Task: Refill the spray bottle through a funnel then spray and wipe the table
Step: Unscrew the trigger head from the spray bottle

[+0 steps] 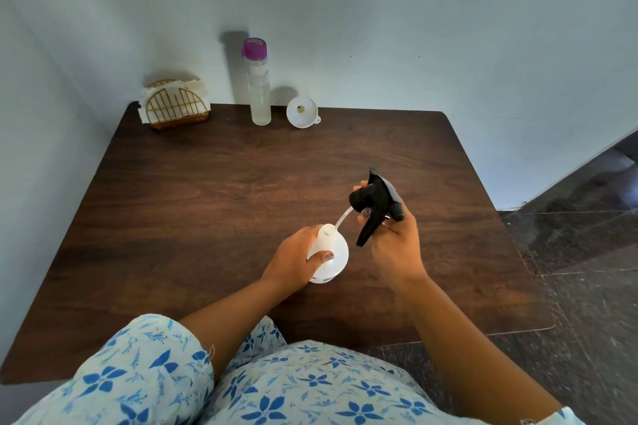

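My left hand [293, 259] grips the white spray bottle body [332, 256], which stands on the dark wooden table [193, 203] near its middle. The bottle's neck is uncovered. My right hand [393, 238] holds the black trigger spray head [374, 203] just above and to the right of the bottle. The head's clear dip tube [342, 218] slants down, its lower end still inside the neck. A white funnel [302, 111] lies on its side at the table's far edge. Beside it stands a tall clear bottle with a purple cap [259, 86], holding clear liquid.
A wire napkin holder with white napkins [176, 107] sits at the far left corner against the wall. The table backs onto a pale wall. A dark stone floor [587, 252] lies to the right of the table's edge.
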Demonstrator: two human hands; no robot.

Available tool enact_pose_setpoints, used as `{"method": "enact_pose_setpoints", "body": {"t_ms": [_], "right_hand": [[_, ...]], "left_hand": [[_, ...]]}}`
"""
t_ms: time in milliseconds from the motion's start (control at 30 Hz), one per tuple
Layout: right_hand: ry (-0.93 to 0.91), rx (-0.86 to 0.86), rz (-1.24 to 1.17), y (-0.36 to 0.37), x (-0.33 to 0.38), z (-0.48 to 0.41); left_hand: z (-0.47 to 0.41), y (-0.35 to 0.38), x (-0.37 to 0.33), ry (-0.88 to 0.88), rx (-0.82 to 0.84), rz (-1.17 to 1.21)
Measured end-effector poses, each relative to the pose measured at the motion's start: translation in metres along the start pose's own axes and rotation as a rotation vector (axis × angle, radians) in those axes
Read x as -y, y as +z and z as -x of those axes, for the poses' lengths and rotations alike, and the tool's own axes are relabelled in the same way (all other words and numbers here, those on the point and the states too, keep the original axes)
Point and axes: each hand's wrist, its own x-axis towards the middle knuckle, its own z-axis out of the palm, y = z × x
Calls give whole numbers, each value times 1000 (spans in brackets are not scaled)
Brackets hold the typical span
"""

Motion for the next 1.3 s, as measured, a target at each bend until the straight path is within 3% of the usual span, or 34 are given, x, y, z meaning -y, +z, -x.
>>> {"method": "enact_pose_setpoints", "body": {"t_ms": [667,1300], "right_hand": [[55,-312,-9,-12,48,-17],[195,-328,-102,-42,60,-4]], "left_hand": [[1,-2,0,3,17,-26],[0,-1,-2,9,0,-49]]}}
